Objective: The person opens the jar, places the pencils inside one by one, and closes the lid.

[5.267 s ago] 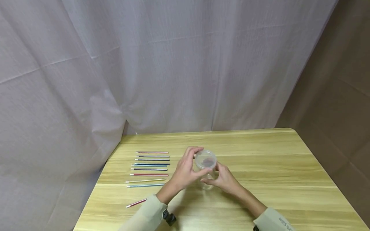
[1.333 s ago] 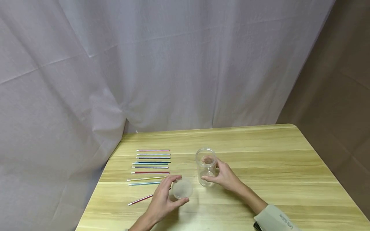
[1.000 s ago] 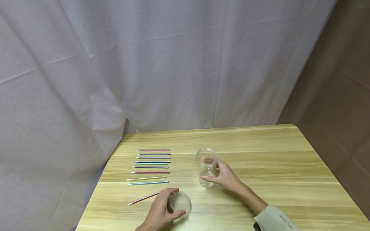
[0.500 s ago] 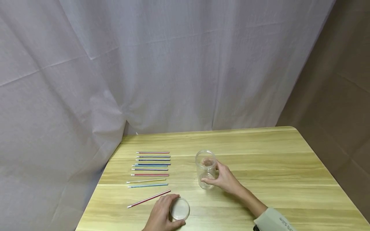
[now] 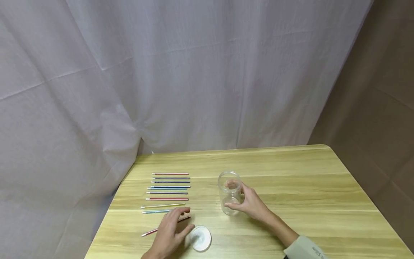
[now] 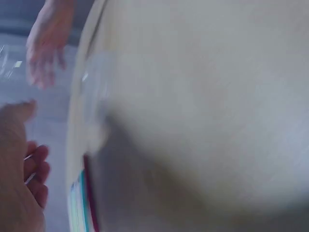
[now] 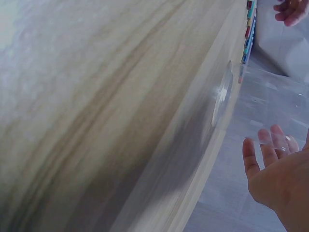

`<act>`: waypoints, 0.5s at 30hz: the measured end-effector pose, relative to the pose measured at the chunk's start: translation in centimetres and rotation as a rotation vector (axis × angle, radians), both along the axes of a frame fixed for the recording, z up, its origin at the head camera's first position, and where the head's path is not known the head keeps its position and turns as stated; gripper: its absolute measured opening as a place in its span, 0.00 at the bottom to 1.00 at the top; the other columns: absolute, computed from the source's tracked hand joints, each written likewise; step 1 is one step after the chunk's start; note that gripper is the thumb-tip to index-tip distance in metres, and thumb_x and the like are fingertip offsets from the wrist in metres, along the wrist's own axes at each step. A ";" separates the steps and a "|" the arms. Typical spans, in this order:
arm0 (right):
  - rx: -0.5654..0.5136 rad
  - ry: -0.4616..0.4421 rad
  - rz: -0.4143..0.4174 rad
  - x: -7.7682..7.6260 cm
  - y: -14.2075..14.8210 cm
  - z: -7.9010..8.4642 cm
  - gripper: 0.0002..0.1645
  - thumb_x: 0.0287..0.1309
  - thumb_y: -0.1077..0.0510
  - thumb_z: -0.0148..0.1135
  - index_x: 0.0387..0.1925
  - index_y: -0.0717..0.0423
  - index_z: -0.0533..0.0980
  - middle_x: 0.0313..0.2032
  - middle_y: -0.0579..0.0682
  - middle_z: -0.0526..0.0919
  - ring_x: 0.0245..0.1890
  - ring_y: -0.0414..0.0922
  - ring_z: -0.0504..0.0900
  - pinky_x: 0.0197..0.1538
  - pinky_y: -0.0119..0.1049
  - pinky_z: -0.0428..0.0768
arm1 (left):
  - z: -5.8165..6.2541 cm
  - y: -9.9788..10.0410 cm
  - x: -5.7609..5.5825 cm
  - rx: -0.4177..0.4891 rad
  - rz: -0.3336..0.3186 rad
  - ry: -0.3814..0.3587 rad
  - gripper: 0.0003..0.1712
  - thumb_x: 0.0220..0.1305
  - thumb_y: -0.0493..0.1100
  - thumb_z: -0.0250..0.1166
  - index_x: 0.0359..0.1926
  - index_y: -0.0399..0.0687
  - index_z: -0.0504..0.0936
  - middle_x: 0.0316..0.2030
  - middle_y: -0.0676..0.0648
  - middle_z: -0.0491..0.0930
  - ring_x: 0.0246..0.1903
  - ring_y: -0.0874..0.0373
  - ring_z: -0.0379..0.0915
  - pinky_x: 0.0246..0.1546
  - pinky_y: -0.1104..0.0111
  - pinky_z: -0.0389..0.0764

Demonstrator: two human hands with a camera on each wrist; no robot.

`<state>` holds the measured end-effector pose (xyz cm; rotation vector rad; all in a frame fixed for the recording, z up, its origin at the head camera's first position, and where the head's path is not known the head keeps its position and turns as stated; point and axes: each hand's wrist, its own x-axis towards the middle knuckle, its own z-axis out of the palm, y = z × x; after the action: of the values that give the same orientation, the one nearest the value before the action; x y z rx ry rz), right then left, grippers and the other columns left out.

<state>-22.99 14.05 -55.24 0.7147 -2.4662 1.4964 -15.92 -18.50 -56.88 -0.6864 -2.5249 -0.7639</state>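
Note:
A clear plastic jar (image 5: 229,196) stands upright and uncapped on the table, its round mouth facing up. My right hand (image 5: 253,204) grips the jar from the right, thumb in front and fingers round the back; the right wrist view also shows the transparent jar (image 7: 275,99) by the fingers. Flat on the table in front lies the round clear lid (image 5: 200,238). Just left of this lid is my left hand (image 5: 169,232), fingers loosely bent and holding nothing, above a red pencil (image 5: 149,232) that it partly hides. In the left wrist view the left hand (image 6: 21,179) is blurred.
Several pencils with white ends lie in a roughly parallel column on the left, among them a yellow pencil (image 5: 163,206) and another red pencil (image 5: 167,199). A grey curtain (image 5: 194,79) hangs behind the wooden table (image 5: 291,172), and a brown one (image 5: 372,108) at the right.
The lid has come off the jar in my left hand, moved down toward the front and been laid on the table. My left hand has let go and shifted left. The right hand stays on the jar.

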 end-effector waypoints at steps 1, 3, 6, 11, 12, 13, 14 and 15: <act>0.000 -0.001 -0.001 0.0 0.0 0.0 0.46 0.43 0.42 0.80 0.63 0.52 0.71 0.56 0.44 0.82 0.54 0.44 0.79 0.53 0.46 0.79 | 0.3 -0.3 -0.5 0.002 0.018 0.004 0.26 0.53 0.51 0.77 0.53 0.54 0.81 0.47 0.59 0.82 0.47 0.63 0.76 0.50 0.59 0.74; 0.001 -0.009 -0.002 0.0 0.1 0.0 0.47 0.42 0.42 0.80 0.63 0.53 0.71 0.56 0.44 0.82 0.54 0.43 0.79 0.53 0.46 0.79 | 0.6 -0.9 -1.4 0.005 0.038 0.002 0.21 0.51 0.47 0.78 0.47 0.55 0.84 0.41 0.61 0.84 0.43 0.63 0.79 0.47 0.58 0.75; -0.003 -0.018 0.000 0.0 0.1 0.0 0.47 0.42 0.42 0.80 0.63 0.53 0.71 0.56 0.45 0.82 0.53 0.43 0.79 0.53 0.48 0.79 | 0.6 -1.5 -2.3 -0.034 0.071 -0.027 0.16 0.50 0.46 0.79 0.41 0.57 0.87 0.34 0.63 0.85 0.38 0.64 0.80 0.45 0.58 0.76; -0.004 -0.021 0.004 0.1 0.0 0.1 0.47 0.43 0.43 0.80 0.64 0.51 0.71 0.56 0.47 0.81 0.53 0.43 0.79 0.53 0.46 0.78 | -0.1 -2.3 -3.0 -0.107 0.096 -0.076 0.15 0.48 0.47 0.80 0.39 0.59 0.87 0.33 0.64 0.85 0.37 0.65 0.80 0.46 0.58 0.79; 0.001 -0.025 0.002 0.1 0.0 0.1 0.47 0.43 0.43 0.80 0.64 0.51 0.71 0.56 0.47 0.81 0.53 0.42 0.79 0.53 0.45 0.78 | -0.2 -2.4 -3.1 -0.115 0.093 -0.083 0.15 0.48 0.48 0.80 0.39 0.59 0.87 0.33 0.64 0.85 0.36 0.66 0.80 0.45 0.58 0.79; 0.002 -0.023 0.004 0.1 0.0 0.1 0.47 0.43 0.43 0.80 0.64 0.51 0.71 0.57 0.48 0.81 0.53 0.42 0.79 0.53 0.46 0.78 | -0.3 -2.5 -3.1 -0.122 0.087 -0.087 0.15 0.47 0.47 0.80 0.39 0.59 0.87 0.33 0.64 0.86 0.36 0.67 0.80 0.44 0.59 0.80; 0.002 -0.026 0.004 0.1 0.0 0.1 0.47 0.43 0.43 0.80 0.64 0.51 0.71 0.57 0.47 0.81 0.53 0.42 0.79 0.53 0.46 0.78 | -0.3 -2.5 -3.2 -0.128 0.082 -0.088 0.15 0.47 0.48 0.80 0.38 0.59 0.87 0.33 0.64 0.86 0.35 0.67 0.80 0.42 0.60 0.81; 0.002 -0.028 0.003 0.1 0.0 0.1 0.46 0.43 0.43 0.80 0.63 0.51 0.71 0.57 0.47 0.81 0.53 0.42 0.79 0.53 0.47 0.78 | -0.4 -2.6 -3.2 -0.136 0.077 -0.089 0.15 0.46 0.48 0.80 0.38 0.60 0.87 0.33 0.64 0.86 0.35 0.68 0.80 0.40 0.61 0.81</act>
<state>-22.85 14.02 -55.14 0.7036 -2.4881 1.5152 -19.14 -21.06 -57.25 -0.6072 -2.6867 -0.6129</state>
